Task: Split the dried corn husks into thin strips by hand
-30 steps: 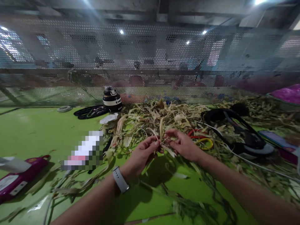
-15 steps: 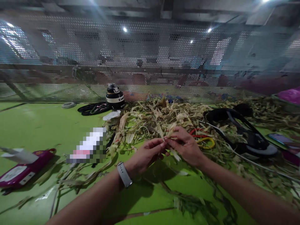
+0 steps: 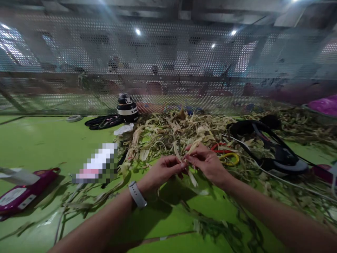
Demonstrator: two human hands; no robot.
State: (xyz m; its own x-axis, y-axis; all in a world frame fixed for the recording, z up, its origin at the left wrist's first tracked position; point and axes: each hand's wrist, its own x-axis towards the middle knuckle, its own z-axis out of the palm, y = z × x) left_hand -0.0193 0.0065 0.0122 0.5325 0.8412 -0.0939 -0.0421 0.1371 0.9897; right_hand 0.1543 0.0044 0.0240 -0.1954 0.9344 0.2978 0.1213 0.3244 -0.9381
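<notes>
Pale dried plant strips (image 3: 193, 178) run between my two hands, which meet over the green tabletop. My left hand (image 3: 166, 171), with a light watch band on its wrist, pinches the strips between thumb and fingers. My right hand (image 3: 206, 162) grips them from the other side, and one strip end sticks up past its fingers. The fingertips of both hands nearly touch. Just beyond them lies a large heap of dried husk-like strips (image 3: 168, 126). Red-handled scissors or a similar tool (image 3: 221, 151) and a yellow loop (image 3: 233, 159) rest beside my right hand.
A black bottle (image 3: 127, 108) stands at the back left near a black cord bundle (image 3: 101, 122). A magenta power strip (image 3: 28, 191) is at left. Black headgear with a strap (image 3: 286, 165) lies at right, with a white cable. A perforated screen (image 3: 168, 59) rises behind.
The view has shifted slightly. The strips between my hands hang at a changed angle, and my fingers have moved a little around them. At the far right, the phone-like item has left view.
</notes>
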